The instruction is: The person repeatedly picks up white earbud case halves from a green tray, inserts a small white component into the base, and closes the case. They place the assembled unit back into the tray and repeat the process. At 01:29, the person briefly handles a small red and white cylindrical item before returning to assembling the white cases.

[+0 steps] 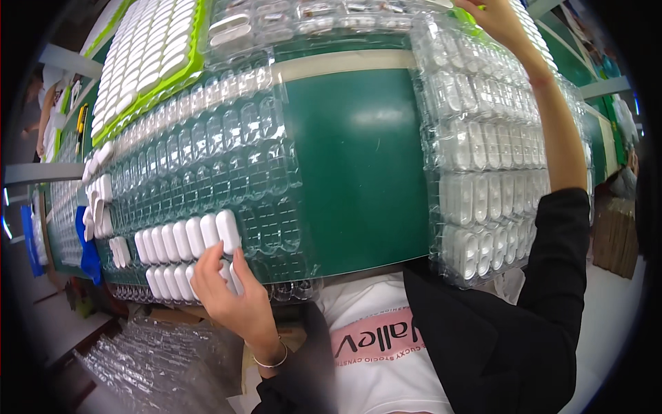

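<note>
My left hand [238, 297] is over the near rows of a clear plastic blister tray [200, 169], thumb and fingers closed around a white oval case [225, 274]. Beside it, several white oval cases [181, 238] stand side by side in the tray's two nearest rows; the rows behind hold none. Stretched to the far right, my right hand [493, 21] is above a lime-green tray [469, 24] at the picture's upper edge. Its visible fingers are extended and apart, and the edge partly cuts them off.
To the right lies a clear tray [483, 145] full of white oval shells. A lime-green tray [148, 103] of white cases stands far left, and loose white cases [100, 200] lie at the left. The green tabletop [355, 165] shows between the clear trays. Clear plastic trays [158, 362] are piled below the table.
</note>
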